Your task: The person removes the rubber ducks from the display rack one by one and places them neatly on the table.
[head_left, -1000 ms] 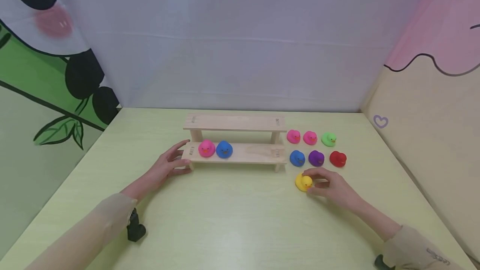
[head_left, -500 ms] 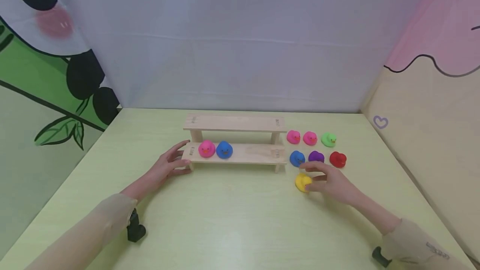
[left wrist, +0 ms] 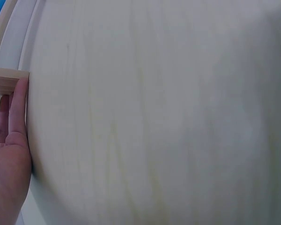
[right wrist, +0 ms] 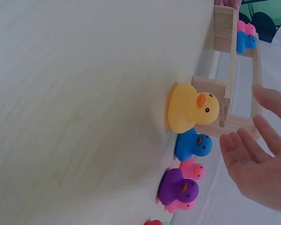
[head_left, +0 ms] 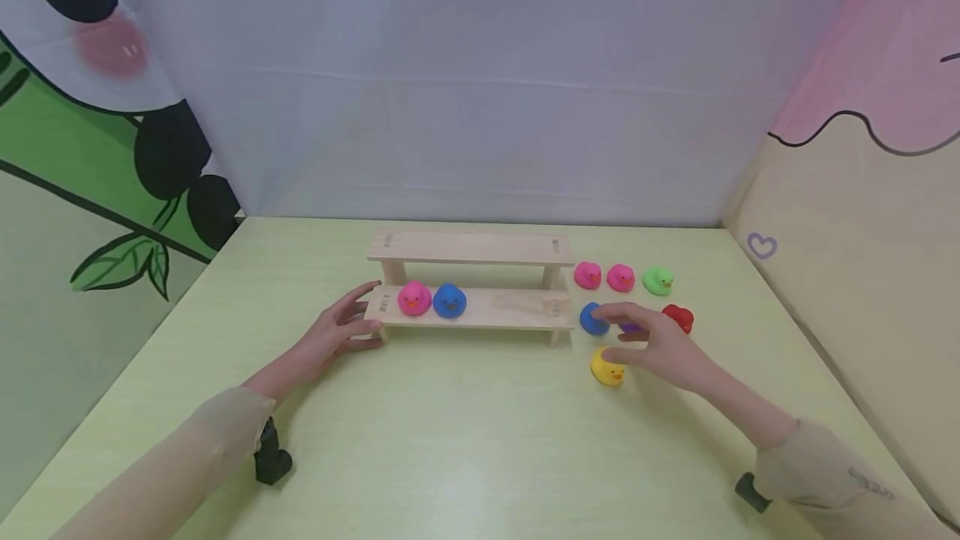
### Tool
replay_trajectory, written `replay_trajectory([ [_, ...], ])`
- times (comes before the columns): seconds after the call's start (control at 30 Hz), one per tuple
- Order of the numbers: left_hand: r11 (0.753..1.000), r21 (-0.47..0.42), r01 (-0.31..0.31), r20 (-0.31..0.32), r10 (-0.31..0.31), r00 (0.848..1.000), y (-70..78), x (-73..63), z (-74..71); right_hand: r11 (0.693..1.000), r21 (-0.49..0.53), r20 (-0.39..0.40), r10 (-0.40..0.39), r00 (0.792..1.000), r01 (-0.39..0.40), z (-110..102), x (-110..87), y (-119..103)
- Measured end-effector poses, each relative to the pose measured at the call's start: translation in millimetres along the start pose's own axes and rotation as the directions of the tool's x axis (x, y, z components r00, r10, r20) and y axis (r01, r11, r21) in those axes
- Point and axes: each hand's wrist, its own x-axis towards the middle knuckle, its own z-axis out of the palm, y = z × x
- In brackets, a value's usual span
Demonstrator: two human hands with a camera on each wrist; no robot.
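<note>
My left hand point(head_left: 333, 327) rests against the left end of a two-tier wooden shelf point(head_left: 495, 308); the left wrist view shows its straight fingers point(left wrist: 18, 110) touching the board's end. On the lower tier sit a pink rubber duck point(head_left: 414, 298) and a blue rubber duck point(head_left: 450, 301). Right of the shelf, my right hand point(head_left: 663, 348) hovers with fingers spread, holding nothing. Its fingertips overlap a second blue duck point(head_left: 592, 320) in the head view, and it partly hides a purple duck point(right wrist: 173, 187). A yellow duck point(head_left: 606, 367) stands below its thumb.
Two more pink ducks point(head_left: 588, 275) and a green duck point(head_left: 658, 280) form the back row on the table point(head_left: 450, 440). A red duck point(head_left: 679, 317) is partly behind my right hand. Printed cloth walls point(head_left: 480, 107) enclose the table's back and sides.
My right hand has come off the yellow duck and moved back, over the blue and purple ducks. The yellow duck stays on the table. My left hand has not moved.
</note>
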Motion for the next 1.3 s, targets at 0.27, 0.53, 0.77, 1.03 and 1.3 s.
replay_trajectory([
  [0.27, 1.0, 0.01, 0.003, -0.01, -0.003, 1.0, -0.6, 0.4, 0.4, 0.998, 0.05, 0.002, -0.03, 1.0, 0.029, 2.9, 6.5, -9.3],
  [0.53, 1.0, 0.011, 0.002, -0.012, -0.002, 1.0, -1.7, 1.1, -0.2, 0.998, 0.057, 0.018, -0.035, 0.999, 0.034, 14.0, 21.2, -17.8],
  [0.77, 1.0, 0.008, 0.0, -0.013, 0.0, 1.0, -2.0, 1.6, 0.1, 0.99, 0.12, 0.023, -0.077, 0.997, 0.074, 28.8, 39.7, -29.4],
  [1.03, 1.0, -0.001, -0.004, -0.002, 0.004, 1.0, -2.7, 1.5, -0.3, 0.981, 0.165, 0.065, -0.113, 0.991, 0.101, 47.3, 65.3, -41.9],
  [1.3, 1.0, -0.003, -0.002, -0.005, 0.001, 1.0, -1.6, 1.3, -0.9, 0.965, 0.174, 0.07, -0.21, 0.975, 0.195, 72.2, 91.2, -48.6],
])
